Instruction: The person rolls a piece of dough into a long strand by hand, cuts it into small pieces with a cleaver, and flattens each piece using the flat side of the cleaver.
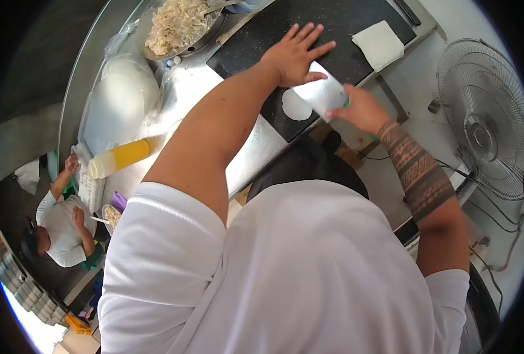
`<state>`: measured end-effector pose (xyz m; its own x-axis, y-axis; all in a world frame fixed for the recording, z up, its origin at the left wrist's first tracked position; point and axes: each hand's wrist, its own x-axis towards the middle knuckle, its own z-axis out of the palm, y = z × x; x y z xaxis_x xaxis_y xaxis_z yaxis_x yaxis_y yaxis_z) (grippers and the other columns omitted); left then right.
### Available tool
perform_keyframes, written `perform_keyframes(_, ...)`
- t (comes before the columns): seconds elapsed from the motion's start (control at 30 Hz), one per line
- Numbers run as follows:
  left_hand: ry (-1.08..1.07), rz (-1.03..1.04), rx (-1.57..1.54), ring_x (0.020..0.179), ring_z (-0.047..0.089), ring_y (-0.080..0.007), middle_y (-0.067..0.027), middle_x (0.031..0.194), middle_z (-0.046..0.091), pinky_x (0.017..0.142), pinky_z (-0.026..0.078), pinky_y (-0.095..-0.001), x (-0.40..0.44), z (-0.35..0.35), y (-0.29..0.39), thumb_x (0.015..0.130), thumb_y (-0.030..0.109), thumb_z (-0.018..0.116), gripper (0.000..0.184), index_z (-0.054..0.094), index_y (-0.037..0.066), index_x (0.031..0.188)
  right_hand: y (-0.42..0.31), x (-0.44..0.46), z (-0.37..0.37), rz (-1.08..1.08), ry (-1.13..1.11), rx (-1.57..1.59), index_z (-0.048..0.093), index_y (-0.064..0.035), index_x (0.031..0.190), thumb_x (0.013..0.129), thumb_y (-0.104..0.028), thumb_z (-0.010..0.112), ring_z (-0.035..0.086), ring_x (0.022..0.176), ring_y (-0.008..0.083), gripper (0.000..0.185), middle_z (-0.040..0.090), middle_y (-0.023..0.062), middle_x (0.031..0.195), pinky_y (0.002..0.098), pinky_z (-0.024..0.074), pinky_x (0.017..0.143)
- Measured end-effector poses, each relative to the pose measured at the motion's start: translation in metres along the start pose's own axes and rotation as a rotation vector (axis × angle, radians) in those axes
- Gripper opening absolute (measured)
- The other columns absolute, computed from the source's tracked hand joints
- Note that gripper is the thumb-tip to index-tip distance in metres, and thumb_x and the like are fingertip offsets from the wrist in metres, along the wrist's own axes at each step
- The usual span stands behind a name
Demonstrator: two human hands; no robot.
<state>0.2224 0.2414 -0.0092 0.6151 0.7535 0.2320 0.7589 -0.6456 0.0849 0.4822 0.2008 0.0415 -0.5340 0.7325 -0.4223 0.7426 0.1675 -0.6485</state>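
Observation:
My left hand [297,56] lies with its fingers spread over the black board [250,50]; its thumb reaches over the blade of a cleaver. My right hand [362,109] is closed around the handle end of that cleaver [321,89], whose broad shiny metal blade is held low over the board's near edge. A bit of green shows by the fingers; most of the handle is hidden. Beside the blade, a thin white round wrapper [297,105] lies on the board. A folded white cloth [379,46] rests near the board's right end.
At the upper left stand a bowl of pale filling [179,26] and a plastic-covered white mound [126,88]. A yellow squeeze bottle [120,158] lies on the metal counter [191,88]. A fan [483,124] stands at right. Another person [67,227] works at far left.

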Motion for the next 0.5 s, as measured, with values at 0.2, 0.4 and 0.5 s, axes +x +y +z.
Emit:
perform_keyframes(0.2,-0.130,0.092,-0.206,0.161,0.021,-0.0445,-0.0198,0.176,0.021,0.129,0.015,-0.0649,-0.027,-0.003,0.076,0.092,0.077,0.056,0.092,0.031,0.033,0.169,0.026,-0.076,0.049,0.141,-0.075,0.249,0.062,0.0014,0.129,0.082,-0.029,0.091,0.071,0.107,0.0327,0.063,0.073,0.0202,0.113,0.0426,0.0544,0.095)
perform_keyframes(0.4,-0.077,0.019,-0.027,0.161,0.022,-0.0437,-0.0181,0.175,0.023,0.128,0.014,-0.0664,0.003,-0.003,0.048,0.091,0.078,0.055,0.091,0.031,0.036,0.168,0.040,-0.039,0.025,0.022,0.020,0.151,0.062,0.0012,0.131,0.084,-0.031,0.090,0.072,0.106,0.0339,0.064,0.074,0.0193,0.112,0.0425,0.0546,0.095)
perform_keyframes(0.5,-0.024,0.027,0.046,0.161,0.022,-0.0420,-0.0185,0.175,0.023,0.129,0.014,-0.0628,0.016,0.000,0.013,0.091,0.073,0.060,0.090,0.031,0.035,0.168,0.029,-0.003,0.004,-0.034,0.060,0.003,0.064,0.0011,0.131,0.085,-0.031,0.089,0.072,0.106,0.0307,0.061,0.075,0.0176,0.115,0.0409,0.0549,0.096)
